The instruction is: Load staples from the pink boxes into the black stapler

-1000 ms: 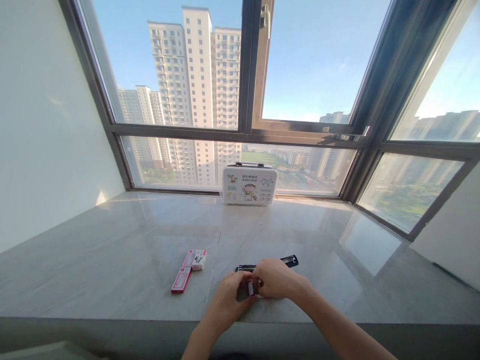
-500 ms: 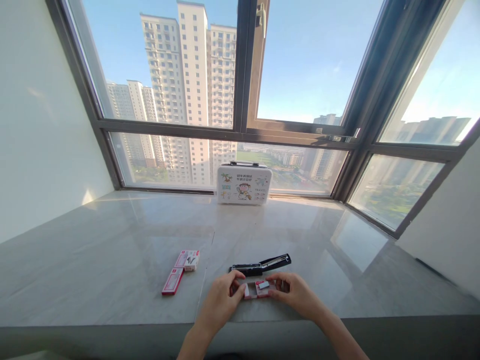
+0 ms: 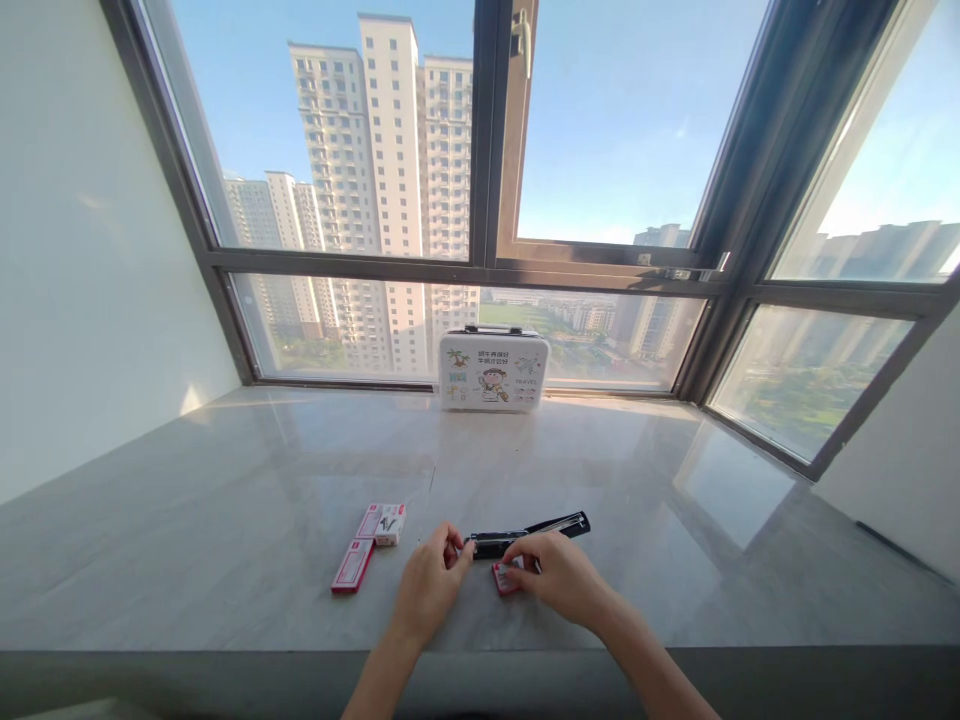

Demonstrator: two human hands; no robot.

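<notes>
A black stapler (image 3: 499, 543) lies opened out on the grey marble sill, its two arms spread at a shallow angle. At its left end is my left hand (image 3: 433, 578), thumb and fingers closed against that end. Just in front of the stapler sits a small red-and-white staple box (image 3: 501, 580). My right hand (image 3: 559, 575) is closed over the box's top right, pinching a pale staple strip (image 3: 516, 563) mostly hidden by the fingers. Farther left lie a flat pink-and-white box (image 3: 352, 567) and a small white box (image 3: 391, 524) with a stapler picture, set on another pink-and-white box (image 3: 369, 522).
A white case (image 3: 493, 372) with cartoon prints and a black handle stands at the back against the window frame (image 3: 345, 264). The marble sill (image 3: 247, 560) ends at a front edge below my hands. White walls bound both sides.
The parted staple box is now together. My left hand has let go of its pale part and moved left to the stapler's end. My right hand has shifted left over the box and strip.
</notes>
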